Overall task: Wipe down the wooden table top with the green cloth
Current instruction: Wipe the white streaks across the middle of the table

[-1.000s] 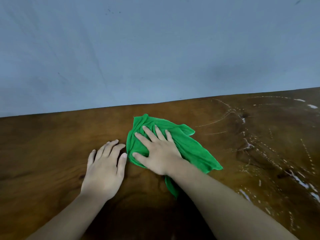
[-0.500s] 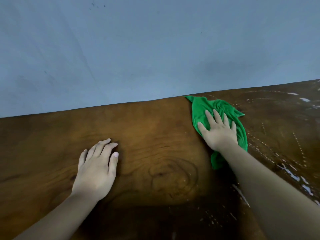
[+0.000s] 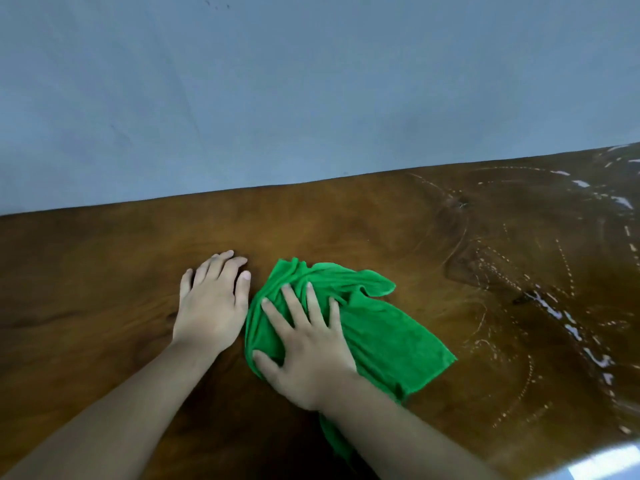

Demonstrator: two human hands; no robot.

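The green cloth (image 3: 381,330) lies rumpled on the wooden table (image 3: 104,271), near the middle of the view and toward its near side. The right hand (image 3: 304,355) rests on top of the cloth's left part, palm down, with the fingers (image 3: 291,306) straight and spread. It presses the fabric flat against the wood and does not grip it. The cloth bunches in folds just beyond the fingertips and spreads out to the right of the hand as a flatter flap. A narrow tail of it runs back beneath the right wrist and forearm. The left hand (image 3: 211,306) lies flat on the bare wood just beside the cloth's left edge, fingers extended and close together, holding nothing. Whether it touches the fabric cannot be told. To the right of the cloth, well apart from both hands, the table carries pale wet streaks and dotted arcs of droplets (image 3: 554,306). A plain blue-grey wall (image 3: 311,98) rises behind the table's far edge.
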